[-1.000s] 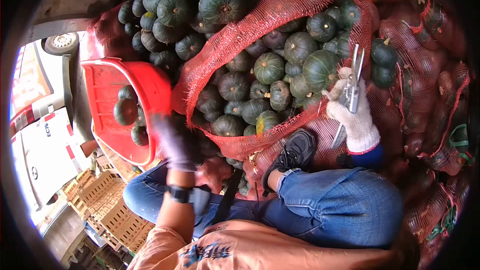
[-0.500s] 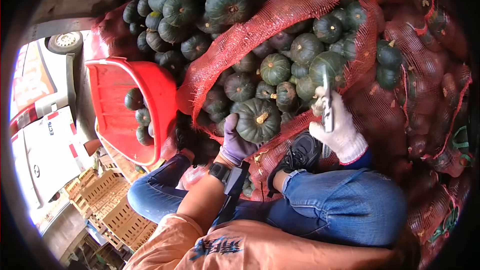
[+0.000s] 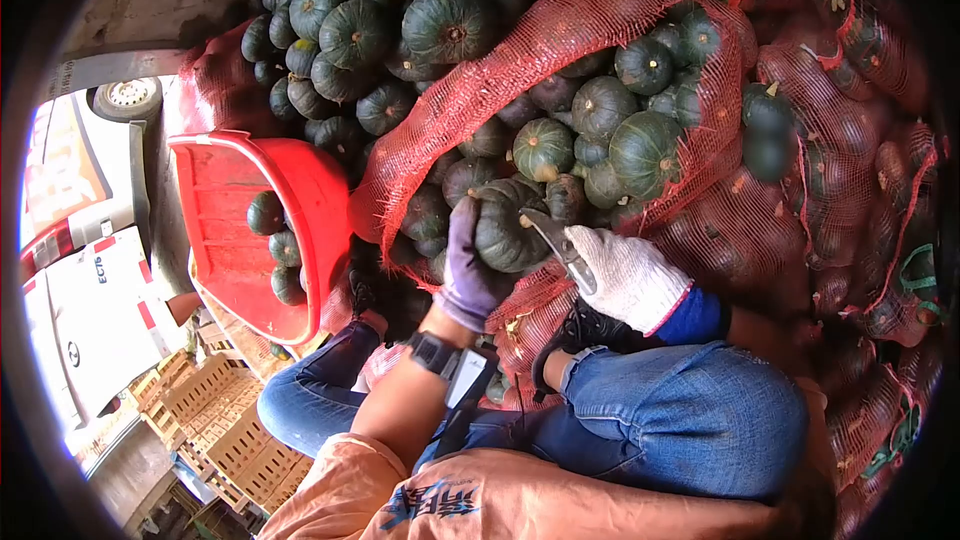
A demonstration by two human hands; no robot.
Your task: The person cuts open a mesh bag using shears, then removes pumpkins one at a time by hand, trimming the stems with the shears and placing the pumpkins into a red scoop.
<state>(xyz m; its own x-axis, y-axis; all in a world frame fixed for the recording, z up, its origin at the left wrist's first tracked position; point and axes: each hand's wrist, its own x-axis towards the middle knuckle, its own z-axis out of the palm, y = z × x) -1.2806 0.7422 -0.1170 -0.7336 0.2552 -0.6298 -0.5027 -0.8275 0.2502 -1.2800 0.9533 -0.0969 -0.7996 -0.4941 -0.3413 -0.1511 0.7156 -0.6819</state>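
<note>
A dark green pumpkin is held at its left side by my left hand, which wears a purple glove. My right hand, in a white knit glove, is closed around pruning shears. The tips of the shears touch the area of the pumpkin's pale stem. Behind both hands lies an open red mesh sack holding several green pumpkins of various sizes.
To the left, a red plastic tub lies tilted with several small pumpkins inside. Loose pumpkins are piled at the top. Filled mesh sacks cover the right side. Wooden crates and a white vehicle stand at lower left.
My right hand has moved down and left, bringing the shears to the stem. The held pumpkin has moved slightly left and turned so its stem faces the shears.
</note>
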